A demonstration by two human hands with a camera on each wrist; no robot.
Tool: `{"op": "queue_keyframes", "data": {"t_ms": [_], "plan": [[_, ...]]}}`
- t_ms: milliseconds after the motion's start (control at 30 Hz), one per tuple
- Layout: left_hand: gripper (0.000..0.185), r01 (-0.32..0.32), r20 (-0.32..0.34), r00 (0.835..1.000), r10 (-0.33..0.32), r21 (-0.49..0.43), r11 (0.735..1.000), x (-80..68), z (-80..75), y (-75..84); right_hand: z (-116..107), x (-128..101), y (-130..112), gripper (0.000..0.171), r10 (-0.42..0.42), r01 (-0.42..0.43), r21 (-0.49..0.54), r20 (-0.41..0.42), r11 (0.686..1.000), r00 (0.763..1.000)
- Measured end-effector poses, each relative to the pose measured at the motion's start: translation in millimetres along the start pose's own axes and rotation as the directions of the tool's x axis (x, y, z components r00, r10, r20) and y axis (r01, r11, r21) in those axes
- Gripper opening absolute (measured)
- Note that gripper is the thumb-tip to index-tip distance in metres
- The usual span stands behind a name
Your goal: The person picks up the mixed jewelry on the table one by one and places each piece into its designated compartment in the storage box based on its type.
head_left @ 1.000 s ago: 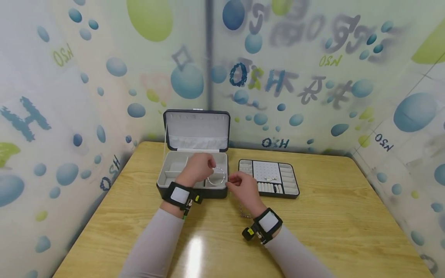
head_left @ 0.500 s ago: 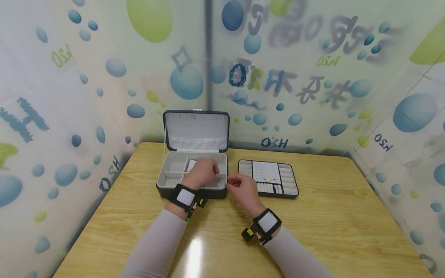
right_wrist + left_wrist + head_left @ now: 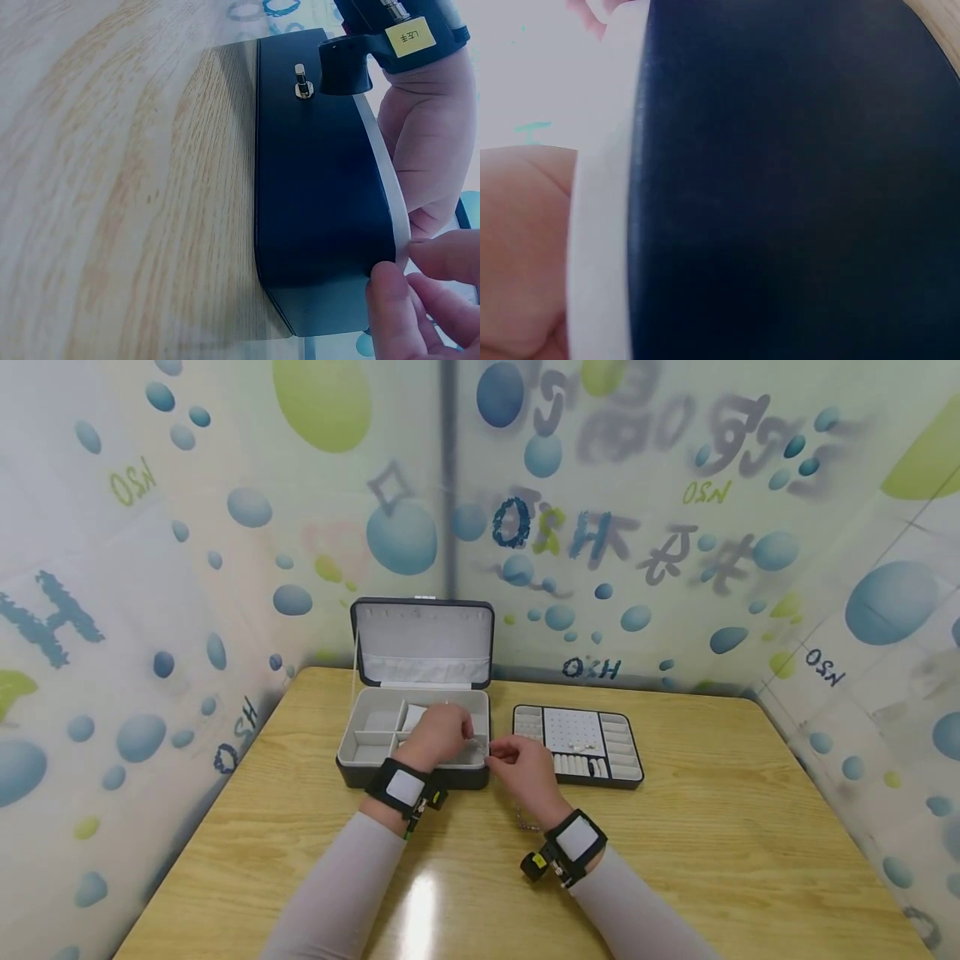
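At the open box (image 3: 465,778), the left hand (image 3: 441,732) reaches lower than before.

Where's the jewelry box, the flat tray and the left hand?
Jewelry box (image 3: 322,184): right wrist view, dark front wall.
Flat tray (image 3: 570,727): head view, white dotted panel.
Left hand (image 3: 441,732): head view, back of the hand.

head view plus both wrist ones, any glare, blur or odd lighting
Head: white glare streak on the tabletop; left wrist: the jewelry box looks dark and soft, upper left washed out; right wrist: bluish cast, shadow beside the jewelry box.
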State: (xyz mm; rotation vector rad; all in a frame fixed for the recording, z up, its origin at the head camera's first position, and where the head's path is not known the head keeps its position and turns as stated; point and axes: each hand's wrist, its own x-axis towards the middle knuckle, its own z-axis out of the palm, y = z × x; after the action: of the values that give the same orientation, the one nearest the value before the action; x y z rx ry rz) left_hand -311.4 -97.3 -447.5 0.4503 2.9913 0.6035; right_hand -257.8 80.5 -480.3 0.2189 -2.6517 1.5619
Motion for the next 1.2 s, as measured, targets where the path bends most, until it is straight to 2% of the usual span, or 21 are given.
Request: {"op": "queue_keyframes", "data": {"t_ms": [333, 633, 967, 1200], "plan": [[0.014, -0.022, 0.002, 1.0, 0.022, 0.063, 0.998, 1.0, 2.6, -0.8, 0.6, -0.4, -2.5, 0.018, 0.013, -0.013, 0.006, 0.001, 1.0, 1.0], [0.015, -0.024, 0.003, 1.0, 0.024, 0.058, 0.998, 0.5, 2.1, -1.1, 1.1, 0.1, 1.2, 0.018, -0.014, 0.014, -0.005, -0.004, 1.0, 1.0], [0.018, 0.007, 0.041, 0.999, -0.008, 0.029, 1.0, 1.2, 0.3, -0.5, 1.1, 1.0, 1.7, 0.016, -0.016, 0.016, -0.016, -0.002, 1.0, 1.0], [0.018, 0.002, 0.03, 1.0, -0.004, 0.042, 0.999, -0.2, -1.1, 0.1, -0.7, 1.4, 0.9, 0.017, -0.002, 0.002, -0.008, 0.013, 1.0, 1.0]]}}
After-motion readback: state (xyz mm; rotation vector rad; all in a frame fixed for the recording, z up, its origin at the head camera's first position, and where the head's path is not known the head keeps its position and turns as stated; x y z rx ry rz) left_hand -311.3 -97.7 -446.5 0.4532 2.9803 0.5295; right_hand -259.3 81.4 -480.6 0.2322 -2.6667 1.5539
